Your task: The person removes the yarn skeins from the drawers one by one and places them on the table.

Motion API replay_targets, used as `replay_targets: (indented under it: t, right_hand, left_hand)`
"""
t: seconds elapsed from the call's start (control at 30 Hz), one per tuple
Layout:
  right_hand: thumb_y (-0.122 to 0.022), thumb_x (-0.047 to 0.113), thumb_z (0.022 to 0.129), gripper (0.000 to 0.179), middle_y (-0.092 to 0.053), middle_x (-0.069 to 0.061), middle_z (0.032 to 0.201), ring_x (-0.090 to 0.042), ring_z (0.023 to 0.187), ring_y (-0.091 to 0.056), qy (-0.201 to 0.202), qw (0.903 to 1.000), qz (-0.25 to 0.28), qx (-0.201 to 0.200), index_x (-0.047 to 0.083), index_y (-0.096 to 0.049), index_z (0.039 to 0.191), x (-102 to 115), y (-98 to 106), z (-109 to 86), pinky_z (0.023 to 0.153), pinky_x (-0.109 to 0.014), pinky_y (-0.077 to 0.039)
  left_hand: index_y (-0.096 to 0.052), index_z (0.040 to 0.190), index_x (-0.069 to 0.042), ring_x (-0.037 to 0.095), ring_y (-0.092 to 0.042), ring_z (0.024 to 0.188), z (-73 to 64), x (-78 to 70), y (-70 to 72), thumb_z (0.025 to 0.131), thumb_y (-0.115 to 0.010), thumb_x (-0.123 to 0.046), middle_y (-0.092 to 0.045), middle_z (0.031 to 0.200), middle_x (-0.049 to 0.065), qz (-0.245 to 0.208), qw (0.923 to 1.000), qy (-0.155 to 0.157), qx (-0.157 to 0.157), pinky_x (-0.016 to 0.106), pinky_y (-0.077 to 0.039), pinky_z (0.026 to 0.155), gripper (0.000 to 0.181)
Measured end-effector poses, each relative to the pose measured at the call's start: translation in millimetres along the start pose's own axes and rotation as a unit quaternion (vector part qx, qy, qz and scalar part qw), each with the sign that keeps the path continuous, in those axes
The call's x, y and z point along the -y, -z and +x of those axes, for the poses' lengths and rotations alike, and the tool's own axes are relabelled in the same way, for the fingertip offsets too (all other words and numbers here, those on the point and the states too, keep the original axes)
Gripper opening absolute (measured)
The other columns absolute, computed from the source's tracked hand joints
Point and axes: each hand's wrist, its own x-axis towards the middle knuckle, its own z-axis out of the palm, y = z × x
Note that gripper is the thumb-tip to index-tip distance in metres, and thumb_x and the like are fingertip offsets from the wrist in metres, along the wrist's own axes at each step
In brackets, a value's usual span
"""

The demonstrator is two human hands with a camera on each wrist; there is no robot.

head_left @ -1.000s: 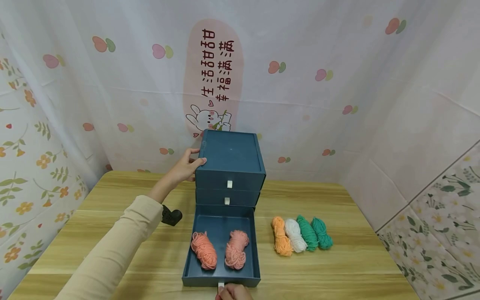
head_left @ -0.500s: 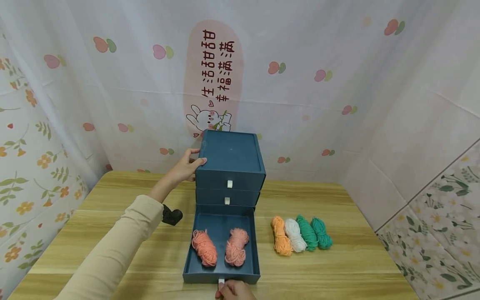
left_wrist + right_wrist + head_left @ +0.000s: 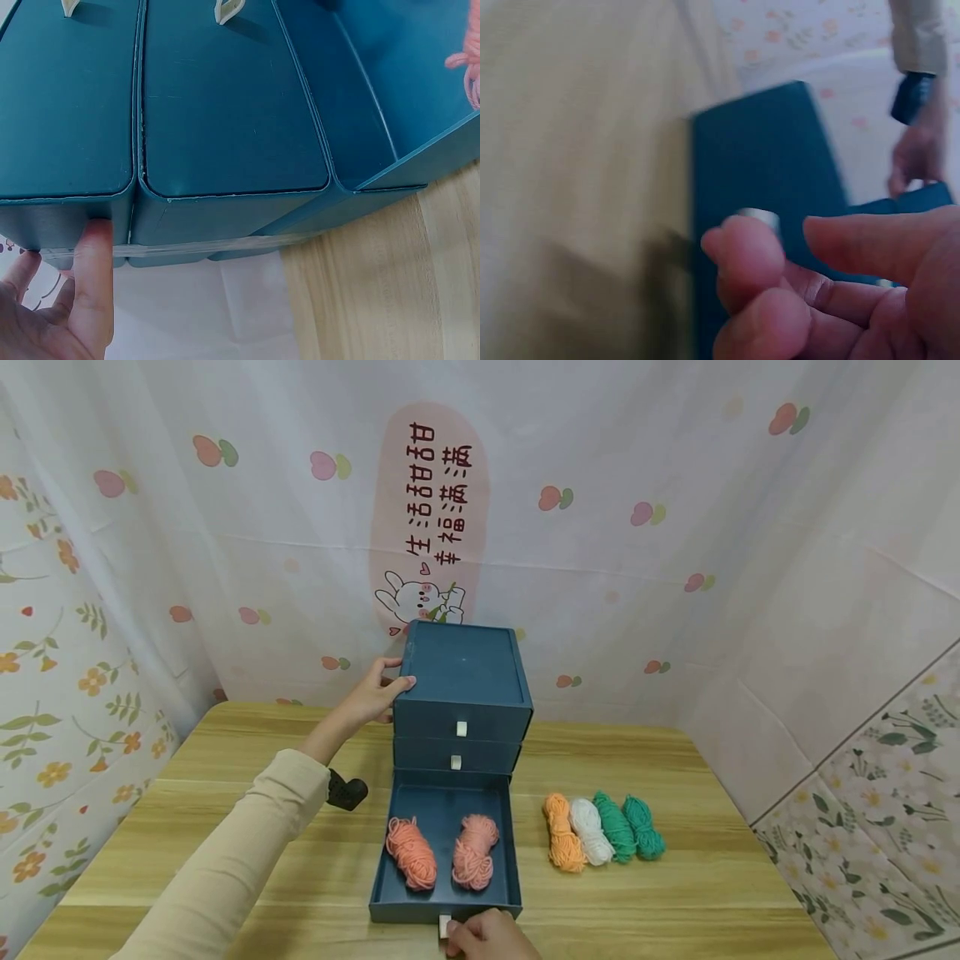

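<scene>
A blue three-drawer cabinet stands on the table, its upper two drawers closed. The bottom drawer is pulled out and bears a coral yarn skein and a pink yarn skein. My left hand rests on the cabinet's upper left corner, thumb over the top edge; in the left wrist view its straight fingers press the side. My right hand is at the white pull tab of the bottom drawer. The right wrist view shows its thumb apart from its bent fingers, fingertips close by the tab.
Several yarn skeins lie side by side right of the drawer: orange, white, green and teal. A small black object lies left of the cabinet. Behind the wooden table hangs a printed curtain.
The bottom drawer has slid slightly inward with both skeins. My right hand has moved forward and right, and its thumb has come away from the fingers. The left hand stays at the cabinet.
</scene>
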Motion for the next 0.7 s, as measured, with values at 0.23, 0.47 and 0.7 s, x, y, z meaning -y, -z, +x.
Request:
replay_targets:
  t: [0.23, 0.47, 0.7]
  right_hand:
    - [-0.05, 0.033, 0.092, 0.035, -0.054, 0.002, 0.054, -0.007, 0.044, -0.043, 0.038, 0.9982, 0.046, -0.013, 0.004, -0.062, 0.075, 30.3, 23.7, -5.8, 0.04, -0.019, -0.035]
    - [-0.058, 0.02, 0.088, 0.019, -0.063, -0.005, 0.085, -0.006, 0.07, -0.055, 0.135, 0.9869, 0.023, -0.085, 0.004, -0.063, 0.098, 46.5, 16.0, 19.4, 0.059, -0.02, -0.045]
    - [-0.064, 0.021, 0.082, 0.042, -0.054, -0.013, 0.114, -0.026, 0.099, -0.055, 0.1, 0.9869, -0.063, -0.11, 0.004, -0.053, 0.119, 48.4, -4.1, 50.3, 0.076, -0.04, -0.048]
  left_hand:
    - [-0.012, 0.143, -0.017, 0.041, -0.048, 0.115, 0.0, -1.0, 0.5, 0.094, -0.044, -0.037, -0.036, 0.129, 0.025, -0.002, 1.0, -0.004, 0.0, 0.052, -0.046, 0.088, 0.062]
    - [-0.012, 0.144, -0.017, 0.04, -0.048, 0.116, -0.8, -1.4, 1.3, 0.094, -0.044, -0.038, -0.037, 0.13, 0.025, 0.001, 1.0, 0.002, 0.0, 0.052, -0.047, 0.088, 0.062]
    - [-0.012, 0.144, -0.017, 0.04, -0.048, 0.116, -0.4, 0.6, 0.0, 0.094, -0.044, -0.038, -0.037, 0.131, 0.025, -0.004, 1.0, 0.004, 0.001, 0.052, -0.047, 0.087, 0.063]
